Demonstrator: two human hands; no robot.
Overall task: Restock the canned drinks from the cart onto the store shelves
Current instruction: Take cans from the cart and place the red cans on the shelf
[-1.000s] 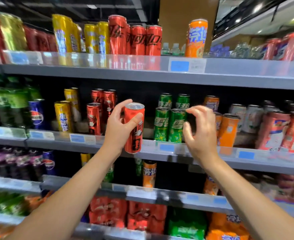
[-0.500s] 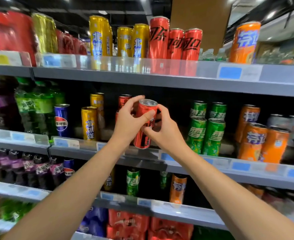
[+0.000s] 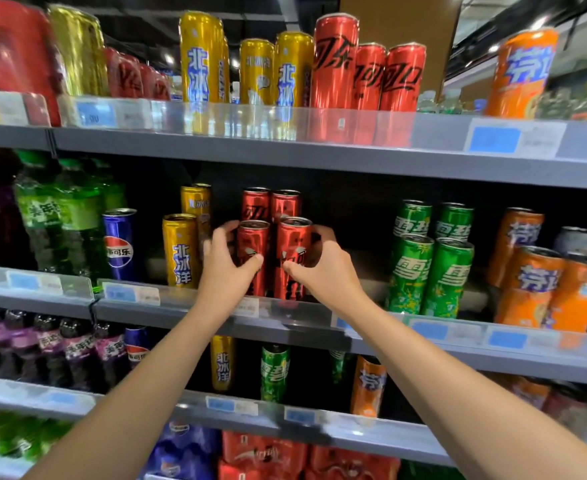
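Both hands were up at the middle shelf [image 3: 285,318], each curled round one of the two front red cans. The left hand [image 3: 224,271] gripped the left red can [image 3: 253,252], thumb across its front and fingers behind its left side. The right hand [image 3: 323,268] gripped the right red can [image 3: 294,251], thumb on its front and fingers wrapped round the far side. The two cans stood upright, side by side and touching or very nearly so, at the shelf's front edge. The hands were apart, thumbs pointing toward each other across the can faces.

Just behind the hands stood two more red cans [image 3: 271,202], making four red in that group. To the left of the left hand stood two yellow cans [image 3: 180,249], one behind the other, then one blue can [image 3: 120,242], then green bottles [image 3: 60,216] too blurred to count. To the right of the right hand, well apart, stood four green cans [image 3: 430,261] in two rows of two, and beyond them at least three orange cans [image 3: 541,278].

Above the hands, the top shelf [image 3: 319,157] held three yellow cans [image 3: 202,58], three red cans [image 3: 335,60] and one orange can [image 3: 524,72]. Below the forearms stood one yellow, one green and one orange can
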